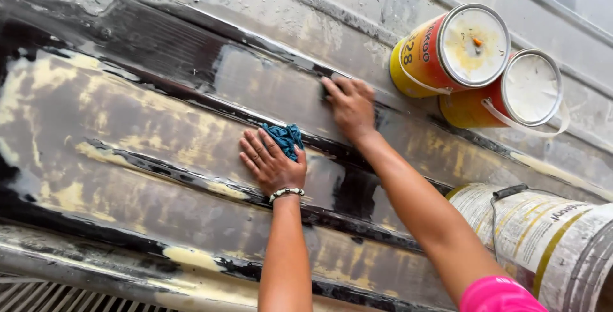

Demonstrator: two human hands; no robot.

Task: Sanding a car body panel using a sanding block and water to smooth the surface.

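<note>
The left hand [271, 162] lies palm down with fingers spread, its grip loose but pinning a crumpled blue cloth [285, 138] under the thumb side against the wet metal panel [128, 127] — the cloth bunches out between thumb and forefinger, just beside a raised dark rib. A beaded bracelet [285, 192] circles that wrist. The right hand [349, 104] is just above and to the right, fingers curled down flat on the panel over a small dark piece [325, 90] at its fingertips; whether the grip closes around it or only presses on it I cannot tell, as the fingers hide most of it. The panel itself is dark and glossy with patches of pale yellow filler showing through, and ridges run slantwise across it. A pink sleeve [498, 294] shows at the lower right edge. Well apart from the hands, at upper right, two paint cans [476, 47] with pale lids touch one another — red and yellow on their sides. At lower right a larger pale bucket [543, 235] with a dark handle is partly out of view.
</note>
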